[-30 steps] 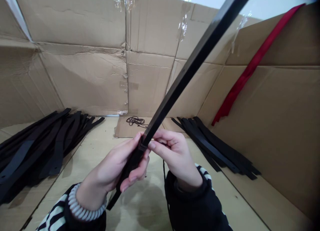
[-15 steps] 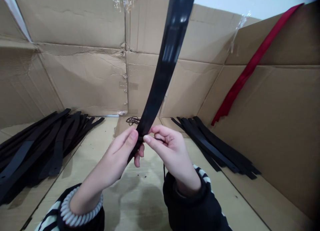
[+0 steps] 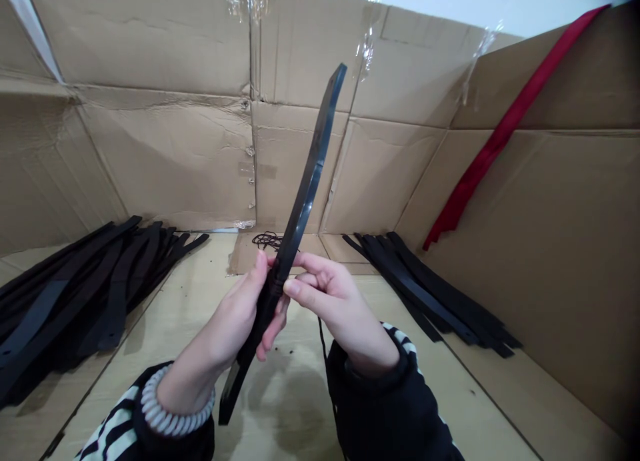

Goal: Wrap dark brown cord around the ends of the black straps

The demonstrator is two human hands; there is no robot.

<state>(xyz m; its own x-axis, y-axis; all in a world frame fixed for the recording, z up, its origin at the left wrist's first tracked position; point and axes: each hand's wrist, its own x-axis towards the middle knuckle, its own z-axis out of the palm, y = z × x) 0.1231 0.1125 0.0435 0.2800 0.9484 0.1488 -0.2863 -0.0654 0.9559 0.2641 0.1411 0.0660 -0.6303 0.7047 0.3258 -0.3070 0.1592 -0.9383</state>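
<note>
My left hand is shut around a long, flat black strap, probably leather, which stands tilted with its upper tip in view and its lower end below my hand. My right hand is beside it, with thumb and fingertips pinched against the strap just above my left hand. A thin black cord hangs down from under my right hand. The pinch hides where the cord meets the strap, though it seems to be held there.
Black straps lie in piles on the left and right of a pale wooden surface. A tangle of thin black cord lies on cardboard at the back. Cardboard walls surround the area, with a red strip against the right wall.
The strap has swung from leaning right to a steeper tilt, and its upper tip has come into view. Its lower end now sticks out below my left hand. Both hands keep hold.
</note>
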